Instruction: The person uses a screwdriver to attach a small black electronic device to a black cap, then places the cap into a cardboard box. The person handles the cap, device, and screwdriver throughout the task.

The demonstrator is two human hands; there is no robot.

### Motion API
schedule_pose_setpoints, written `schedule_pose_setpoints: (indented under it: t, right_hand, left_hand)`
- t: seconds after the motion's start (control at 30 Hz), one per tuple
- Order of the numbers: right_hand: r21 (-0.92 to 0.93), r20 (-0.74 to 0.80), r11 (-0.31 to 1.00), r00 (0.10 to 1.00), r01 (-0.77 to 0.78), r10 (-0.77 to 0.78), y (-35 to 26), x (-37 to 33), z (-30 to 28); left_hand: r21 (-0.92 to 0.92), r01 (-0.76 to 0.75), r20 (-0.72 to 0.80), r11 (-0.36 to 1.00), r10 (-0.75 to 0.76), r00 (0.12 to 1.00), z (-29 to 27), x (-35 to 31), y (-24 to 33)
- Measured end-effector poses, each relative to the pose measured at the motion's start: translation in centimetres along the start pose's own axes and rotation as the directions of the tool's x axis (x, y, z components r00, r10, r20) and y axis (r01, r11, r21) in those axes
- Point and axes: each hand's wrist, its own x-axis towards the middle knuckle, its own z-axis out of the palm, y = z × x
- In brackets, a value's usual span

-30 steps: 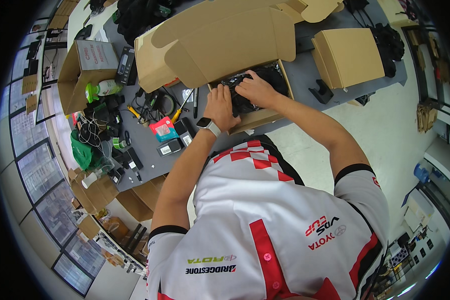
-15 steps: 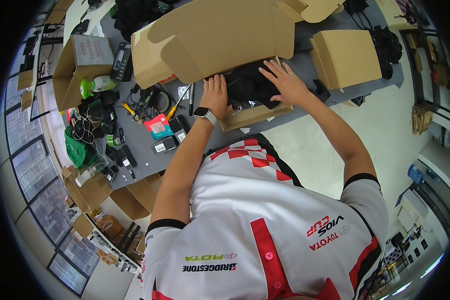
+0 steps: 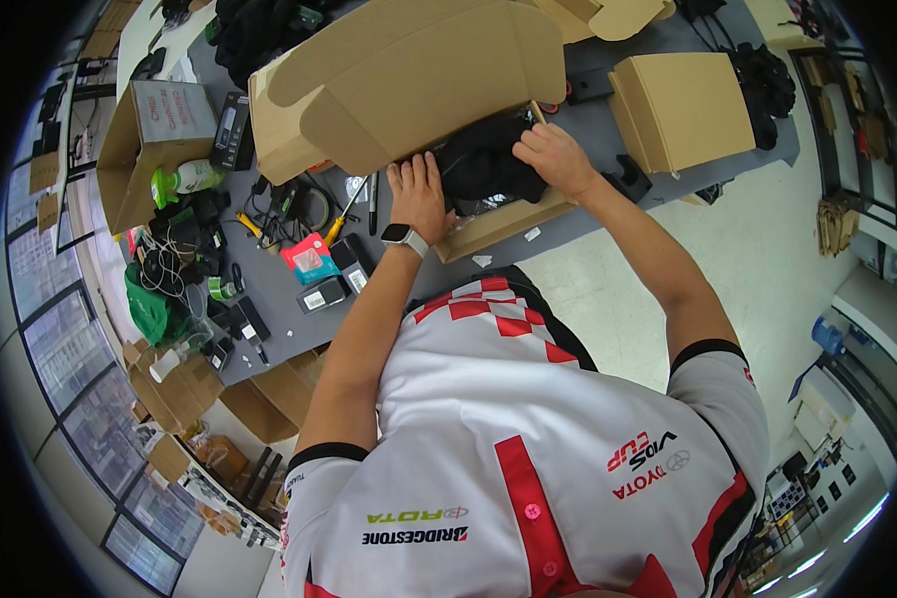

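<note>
An opened cardboard box (image 3: 504, 221) lies in front of me with its wide lid (image 3: 424, 75) folded back. Inside is a bundle of black fabric (image 3: 488, 159), with a bit of clear plastic (image 3: 490, 203) showing along its near side. My left hand (image 3: 419, 199), a watch on its wrist, rests with fingers stretched out over the box's left end. At the right end, my right hand (image 3: 556, 159) has its fingers curled in beside the black fabric and the box wall. What those fingers pinch, if anything, is hidden.
Left of the box lie a yellow-handled screwdriver (image 3: 341, 221), a red and blue packet (image 3: 311, 259), small black boxes (image 3: 324, 294) and tangled cables. A green spray bottle (image 3: 184, 181) stands by an open carton (image 3: 140, 149). A closed carton (image 3: 683, 112) sits to the right.
My right hand has gone from spread fingers over the black fabric to curled fingers at the box's right end. The left hand stays at the left end. The view has shifted slightly.
</note>
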Motion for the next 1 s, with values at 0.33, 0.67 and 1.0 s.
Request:
schedule_pose_setpoints:
  t: [0.33,0.67,1.0]
  right_hand:
    - [-0.014,0.185,0.995,0.977,-0.103,0.104,-2.2,1.3,-1.4]
    - [-0.159,0.164,0.985,0.981,-0.073,0.100,-2.3,1.3,4.8]
    - [-0.086,0.092,0.961,0.959,-0.262,0.270,-7.1,0.2,2.8]
  left_hand:
    - [-0.056,0.021,-0.025,0.998,-0.022,0.999,0.5,-0.4,-0.5]
    - [-0.032,0.019,0.024,0.999,-0.018,1.000,0.2,-0.8,-0.6]
    - [-0.462,0.021,-0.477,0.887,-0.268,0.837,0.6,-9.4,-9.0]
